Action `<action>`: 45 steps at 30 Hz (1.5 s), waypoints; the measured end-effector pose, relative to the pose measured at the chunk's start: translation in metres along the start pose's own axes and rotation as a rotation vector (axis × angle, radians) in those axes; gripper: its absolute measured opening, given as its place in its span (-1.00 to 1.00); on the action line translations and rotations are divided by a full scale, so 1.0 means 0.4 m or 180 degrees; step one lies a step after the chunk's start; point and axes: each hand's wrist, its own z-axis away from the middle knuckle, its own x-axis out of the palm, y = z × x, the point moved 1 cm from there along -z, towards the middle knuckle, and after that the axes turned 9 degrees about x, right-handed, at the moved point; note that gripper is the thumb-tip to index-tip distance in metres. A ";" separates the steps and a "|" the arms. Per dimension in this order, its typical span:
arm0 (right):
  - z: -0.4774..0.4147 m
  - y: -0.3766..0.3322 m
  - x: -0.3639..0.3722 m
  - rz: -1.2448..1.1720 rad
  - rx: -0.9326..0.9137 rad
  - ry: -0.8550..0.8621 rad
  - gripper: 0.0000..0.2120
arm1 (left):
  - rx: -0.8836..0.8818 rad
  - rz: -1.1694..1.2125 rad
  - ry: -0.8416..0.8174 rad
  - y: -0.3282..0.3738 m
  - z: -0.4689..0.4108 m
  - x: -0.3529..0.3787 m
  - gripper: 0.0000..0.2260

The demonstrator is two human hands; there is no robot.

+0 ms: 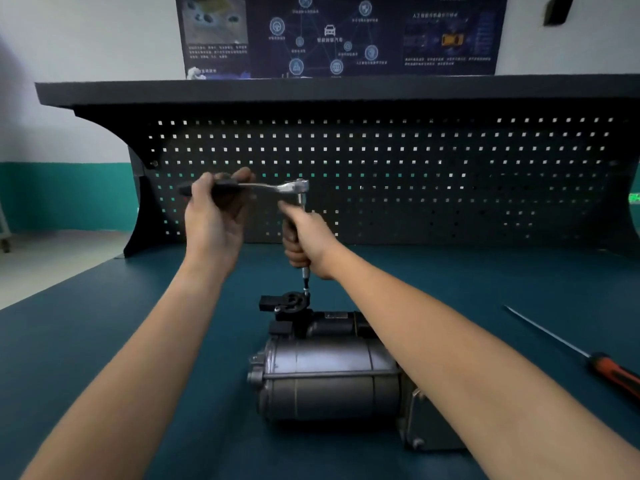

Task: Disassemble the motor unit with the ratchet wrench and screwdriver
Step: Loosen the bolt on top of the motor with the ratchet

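Looking down on one flat, matte teal workbench (104, 341), we see a single black pegboard (450, 174) of sheet metal standing along its far edge, punched with even rows of small square holes. One motor unit (329, 379) lies on its side near the middle of the bench: a smooth grey metal cylinder with a smaller cylinder behind it and a black ring-shaped fitting (294, 303) at the far end. Two bare hands are raised above it. Our left hand (214, 216) grasps the dark handle of the one ratchet wrench (273, 187), whose bright steel arm is held level. Our right hand (304, 237) is curled round the slim vertical extension bar (300, 204), which drops from the wrench head to the edge of the black fitting. One screwdriver (606, 367), with a thin steel shaft and an orange-and-black handle, lies on the bench to the right, well apart from the motor unit.
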 end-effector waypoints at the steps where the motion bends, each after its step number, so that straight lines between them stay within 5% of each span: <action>1: 0.000 -0.002 0.008 0.0207 -0.0009 -0.0090 -0.50 | -0.0401 0.0346 0.0246 -0.016 -0.024 -0.013 -0.73; 4: -0.006 -0.008 0.030 0.0737 -0.0029 -0.0261 -0.50 | -0.0906 0.1042 0.0690 -0.052 -0.086 -0.007 -0.70; 8: -0.006 -0.008 0.001 0.0133 0.0097 -0.0178 -0.52 | -0.0776 0.0781 0.0328 -0.028 -0.064 0.055 -0.74; 10: -0.006 -0.005 -0.014 -0.0113 0.0099 -0.0086 -0.53 | -0.0228 0.0231 -0.0082 0.002 0.001 0.074 -0.83; 14: 0.002 0.002 0.026 0.0603 -0.0335 0.0255 -0.64 | 0.1874 -0.1855 -0.1494 0.051 0.160 0.096 -0.88; 16: 0.015 0.014 0.046 0.0710 -0.0628 0.0472 -0.65 | 0.2123 -0.2393 -0.1635 0.057 0.199 0.113 -0.88; 19: 0.019 0.027 0.043 0.0497 -0.0880 0.0861 -0.63 | 0.1847 -0.2407 -0.1782 0.056 0.195 0.133 -0.93; 21: 0.007 0.027 0.025 0.0298 -0.0694 0.1055 -0.59 | 0.1341 -0.1682 -0.1556 0.049 0.163 0.130 -0.91; 25: 0.004 0.025 0.002 -0.0366 -0.0295 0.0631 -0.53 | -0.0057 0.0035 -0.0482 0.022 0.031 0.074 -0.74; 33: -0.001 0.004 0.020 0.0488 -0.0128 -0.0173 -0.52 | -0.0986 0.0234 0.0884 -0.031 -0.117 0.007 -0.75; 36: -0.005 0.005 0.000 0.0097 -0.0007 0.0041 -0.52 | -0.0607 0.0264 0.0653 0.009 -0.058 0.037 -0.80; 42: -0.015 0.012 0.041 0.0815 -0.0364 0.0425 -0.53 | 0.1738 -0.2204 -0.1241 0.101 0.178 0.069 -0.88; 45: -0.006 0.028 0.057 0.0980 -0.0727 0.0984 -0.64 | 0.1746 -0.2633 -0.1378 0.101 0.214 0.096 -0.87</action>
